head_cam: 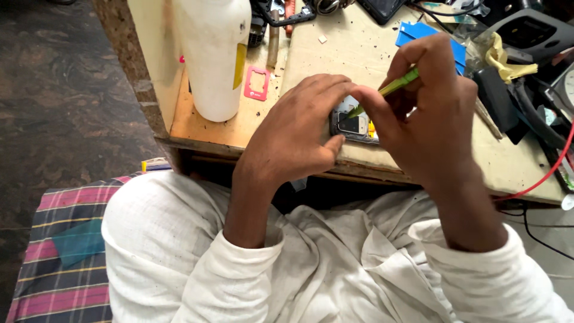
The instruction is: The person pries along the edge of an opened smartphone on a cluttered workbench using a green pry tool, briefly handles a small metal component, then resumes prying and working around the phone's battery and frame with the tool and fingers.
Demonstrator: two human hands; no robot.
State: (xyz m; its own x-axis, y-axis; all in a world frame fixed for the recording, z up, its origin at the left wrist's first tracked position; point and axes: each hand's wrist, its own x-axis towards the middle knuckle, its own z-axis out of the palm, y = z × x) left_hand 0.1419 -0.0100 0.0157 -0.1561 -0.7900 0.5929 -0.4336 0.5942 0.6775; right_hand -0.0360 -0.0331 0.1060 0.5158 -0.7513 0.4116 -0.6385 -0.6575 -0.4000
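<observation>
A small opened phone (353, 125) lies near the front edge of the wooden workbench (227, 128). My left hand (299, 128) presses down on it, fingers curved over its top and thumb at its lower left corner. My right hand (427, 104) pinches a thin green tool (394, 87) like a pen, its tip down inside the phone's open body. Much of the phone is hidden under both hands.
A tall white plastic bottle (212, 57) stands at the left of the bench, a small red frame (257, 82) beside it. Blue plastic card (424, 33), black cables, a red wire (538, 179) and dark devices crowd the right. A plaid cushion (66, 251) lies lower left.
</observation>
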